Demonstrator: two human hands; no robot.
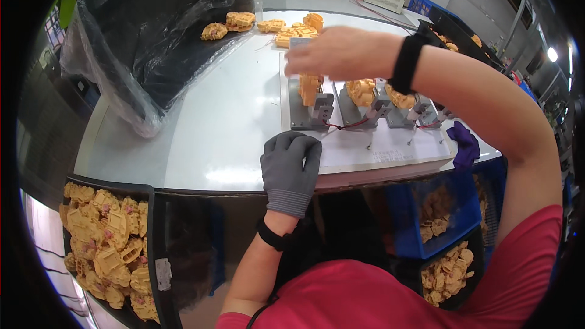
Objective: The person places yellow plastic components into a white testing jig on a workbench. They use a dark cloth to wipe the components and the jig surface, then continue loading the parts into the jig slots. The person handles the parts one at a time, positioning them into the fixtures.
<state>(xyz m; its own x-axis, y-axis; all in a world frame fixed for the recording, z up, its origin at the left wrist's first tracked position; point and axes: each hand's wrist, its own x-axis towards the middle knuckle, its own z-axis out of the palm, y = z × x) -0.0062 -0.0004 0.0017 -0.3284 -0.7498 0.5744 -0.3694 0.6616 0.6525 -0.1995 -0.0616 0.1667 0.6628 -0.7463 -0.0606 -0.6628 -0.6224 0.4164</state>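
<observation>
Yellow-orange moulded plastic part stands upright in the leftmost of a row of grey metal clamping fixtures, directly beneath the fingers of the bare right hand. That hand reaches across from the right, palm down, its fingers curled loosely over the top of the part; whether they pinch it or only rest on it cannot be told, since the hand itself hides the contact. A black wristband sits on that forearm.

The left hand, in a grey knit glove, lies flat with fingers bent near the front edge of the white fixture base plate, holding nothing; it seems to steady the plate or simply wait close to the work. To the right of the right fingers, two more yellow-orange parts sit in neighbouring fixtures, joined by thin red wires.

Beyond the fingers, loose parts of the same kind lie on the white table next to a black bin lined with clear plastic film, within easy reach for loading. Near the left elbow, a black tray is heaped with such parts, and blue and black crates below the table edge hold more. A purple glove lies at the plate's right end.
</observation>
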